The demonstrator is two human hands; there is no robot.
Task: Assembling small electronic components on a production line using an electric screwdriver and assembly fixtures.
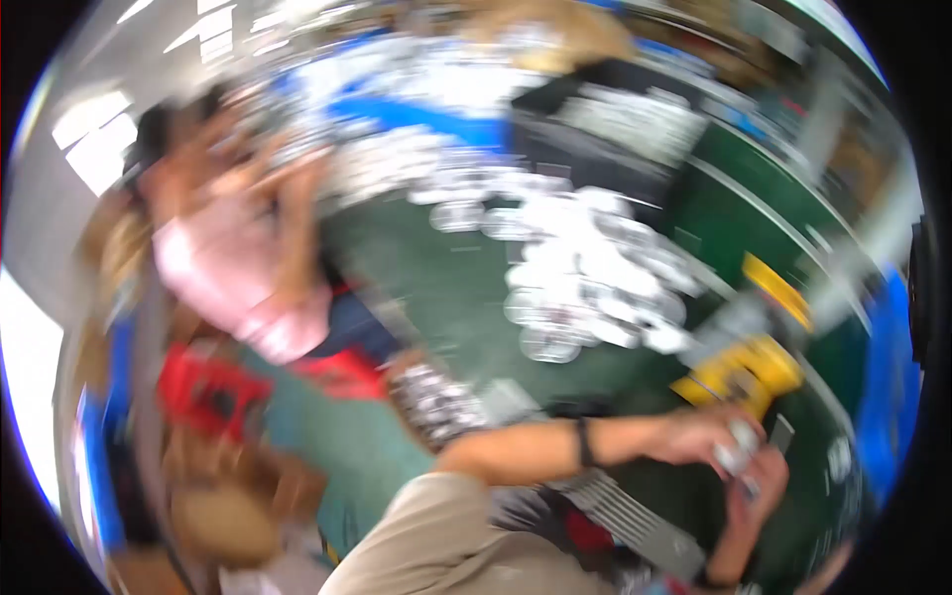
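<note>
Motion smears the whole picture. At the lower right, my left hand [696, 436], with a dark band on its wrist, closes its fingers on a small white rounded part [736, 448]. My right hand [760, 488] comes up from below and meets the left at that part, its fingers curled. A small shiny bit [749, 487] shows at the right fingers; what it is I cannot make out. Just beyond both hands stands a yellow and grey device [739, 372] on the green tabletop [436, 268].
A heap of clear and white round parts [595, 268] covers the middle of the table. Behind it is a black crate [595, 149] filled with more parts. A person in a pink shirt [238, 273] works at the left, near a red stool [213, 387]. Below lies a grey slotted strip [635, 521].
</note>
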